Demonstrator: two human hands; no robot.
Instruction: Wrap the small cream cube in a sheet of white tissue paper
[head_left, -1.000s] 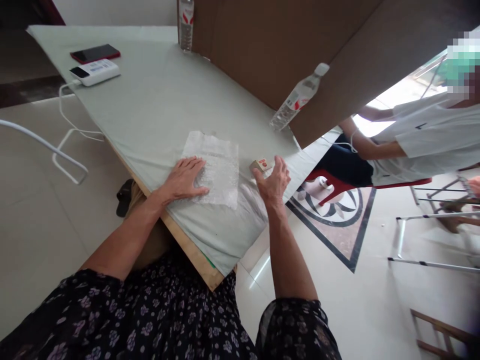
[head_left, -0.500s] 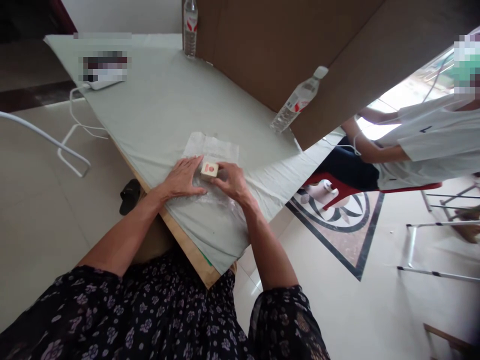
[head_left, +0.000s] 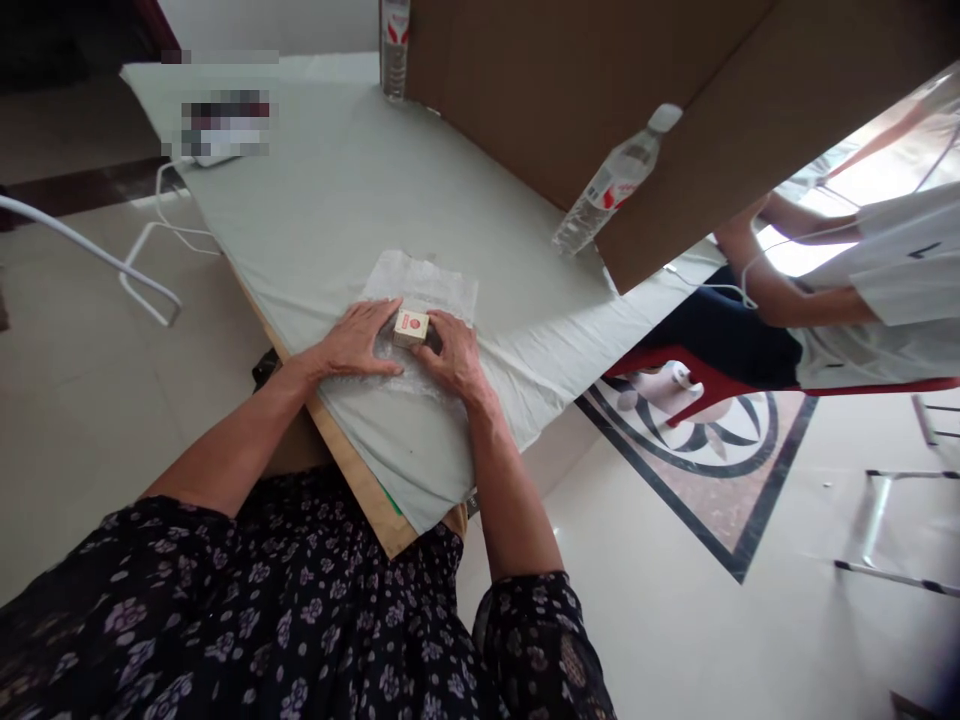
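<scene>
A small cream box with a red mark (head_left: 411,327) sits on a sheet of bubble wrap (head_left: 435,284) spread on the cloth-covered table (head_left: 330,200). My right hand (head_left: 453,355) grips the box from its right side, fingers curled round it. Lying flat on the bubble wrap, my left hand (head_left: 358,338) has its fingers stretched out and its fingertips touch the left side of the box.
Two plastic water bottles stand by a large cardboard sheet (head_left: 570,90): one (head_left: 616,180) to the right, one (head_left: 394,48) at the back. A white device with a cable (head_left: 217,135) lies at the far left. Another person (head_left: 847,290) sits on a red chair at right.
My right hand carried the small box from the table's right side onto the bubble wrap, beside my left hand. The view has shifted slightly.
</scene>
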